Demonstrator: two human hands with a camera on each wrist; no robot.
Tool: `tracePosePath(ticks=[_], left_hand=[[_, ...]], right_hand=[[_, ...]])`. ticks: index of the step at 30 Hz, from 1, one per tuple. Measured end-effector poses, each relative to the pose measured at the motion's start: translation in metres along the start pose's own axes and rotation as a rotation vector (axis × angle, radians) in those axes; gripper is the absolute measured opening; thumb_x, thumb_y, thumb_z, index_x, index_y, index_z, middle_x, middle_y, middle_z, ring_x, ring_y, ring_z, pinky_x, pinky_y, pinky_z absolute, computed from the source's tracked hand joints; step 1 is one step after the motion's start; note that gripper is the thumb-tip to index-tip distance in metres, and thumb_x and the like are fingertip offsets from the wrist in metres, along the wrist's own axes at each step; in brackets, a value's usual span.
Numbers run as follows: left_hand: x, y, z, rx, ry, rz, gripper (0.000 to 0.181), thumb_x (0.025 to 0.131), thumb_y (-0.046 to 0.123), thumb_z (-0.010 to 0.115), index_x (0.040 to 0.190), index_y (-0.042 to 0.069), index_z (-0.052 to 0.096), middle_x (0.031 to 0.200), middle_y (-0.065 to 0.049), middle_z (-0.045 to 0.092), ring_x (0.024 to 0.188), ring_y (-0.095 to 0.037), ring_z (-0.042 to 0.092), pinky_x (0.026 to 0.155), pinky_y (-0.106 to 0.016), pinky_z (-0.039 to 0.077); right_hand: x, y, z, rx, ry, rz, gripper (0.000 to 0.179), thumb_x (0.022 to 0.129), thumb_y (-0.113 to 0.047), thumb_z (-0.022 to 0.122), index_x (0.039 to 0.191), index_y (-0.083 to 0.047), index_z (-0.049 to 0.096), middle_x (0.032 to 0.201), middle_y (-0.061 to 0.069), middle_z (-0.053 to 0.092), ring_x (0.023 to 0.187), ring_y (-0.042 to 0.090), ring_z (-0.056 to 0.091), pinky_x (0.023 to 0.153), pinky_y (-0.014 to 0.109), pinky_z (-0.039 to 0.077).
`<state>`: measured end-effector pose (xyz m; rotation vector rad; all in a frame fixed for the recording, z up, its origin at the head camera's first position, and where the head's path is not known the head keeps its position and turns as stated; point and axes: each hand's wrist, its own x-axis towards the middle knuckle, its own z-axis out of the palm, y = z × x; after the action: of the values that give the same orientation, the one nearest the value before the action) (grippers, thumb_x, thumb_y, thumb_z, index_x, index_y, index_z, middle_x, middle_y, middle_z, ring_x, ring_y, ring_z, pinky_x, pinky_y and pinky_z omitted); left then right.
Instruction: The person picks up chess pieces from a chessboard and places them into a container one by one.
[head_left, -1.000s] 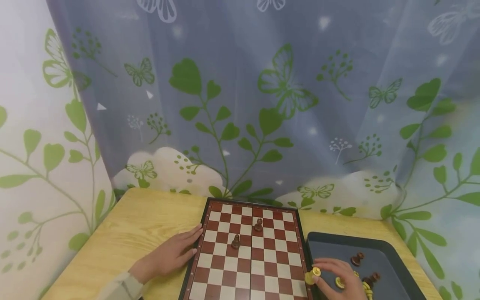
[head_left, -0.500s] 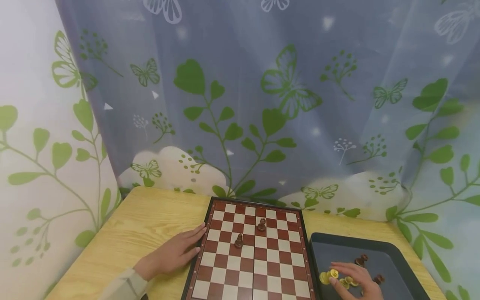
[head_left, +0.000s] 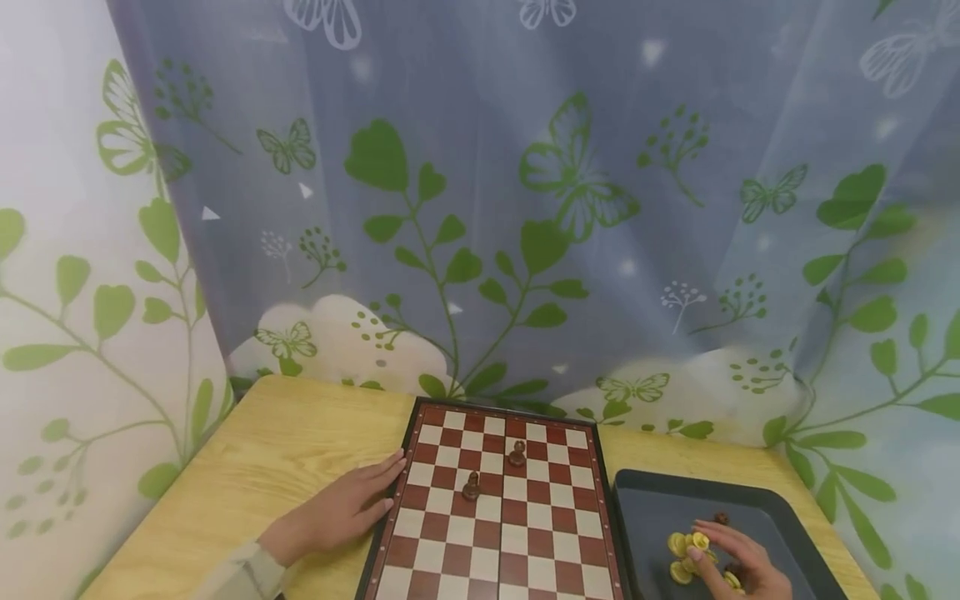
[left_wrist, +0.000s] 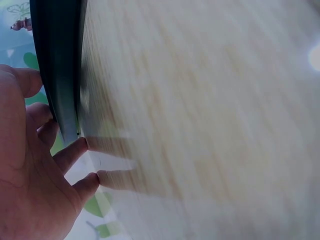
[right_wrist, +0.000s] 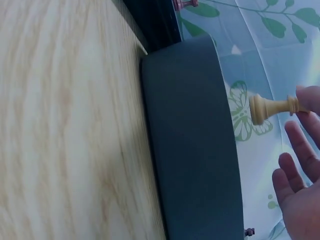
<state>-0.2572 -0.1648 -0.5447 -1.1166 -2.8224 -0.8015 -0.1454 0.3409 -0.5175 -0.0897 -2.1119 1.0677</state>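
Observation:
My left hand (head_left: 333, 512) lies at the left side of the chessboard (head_left: 480, 529), fingertips at its dark edge; in the left wrist view its fingers are spread, some against the board's side and some on the table. My right hand (head_left: 746, 567) pinches a pale yellow chess piece (right_wrist: 272, 107) between thumb and finger, base outward, above the dark tray (head_left: 637, 487). Beneath that hand, other yellow chess pieces (head_left: 681, 572) lie in the tray. Two dark brown chess pieces stand on the board, one nearer the middle (head_left: 471, 486), the other farther back (head_left: 517, 452).
A brown piece (head_left: 721, 517) shows in the tray, partly behind the right hand. The tray's raised wall (right_wrist: 192, 135) stands right beside the board. A printed curtain (head_left: 480, 208) hangs behind the wooden table (head_left: 315, 417).
My right hand has carried the yellow piece from the board's right edge rightward over the tray. The left hand stays at the board, and the two brown pieces keep their squares.

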Motion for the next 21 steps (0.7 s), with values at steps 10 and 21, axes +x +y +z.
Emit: tracePosePath(ticks=[10,21], left_hand=[[-0.005,0.003,0.001,0.002,0.015,0.009,0.057,0.110,0.033,0.043,0.156,-0.001,0.036,0.164,-0.017,0.031,0.145,-0.042,0.039,0.113,-0.063,0.037],[-0.002,0.003,-0.002,0.008,0.019,0.013,0.056,0.110,0.030,0.044,0.156,-0.001,0.035,0.164,-0.018,0.031,0.145,-0.043,0.039,0.114,-0.062,0.036]], right_hand=[[0.005,0.015,-0.018,-0.189,0.021,0.053,0.019,0.084,0.001,0.080,0.102,-0.002,0.080,0.102,0.001,0.076,0.086,-0.021,0.052,0.062,0.007,0.045],[0.011,0.026,-0.027,-0.249,0.094,0.098,0.018,0.083,-0.004,0.083,0.101,-0.005,0.081,0.100,-0.002,0.077,0.090,-0.025,0.047,0.074,0.002,0.040]])
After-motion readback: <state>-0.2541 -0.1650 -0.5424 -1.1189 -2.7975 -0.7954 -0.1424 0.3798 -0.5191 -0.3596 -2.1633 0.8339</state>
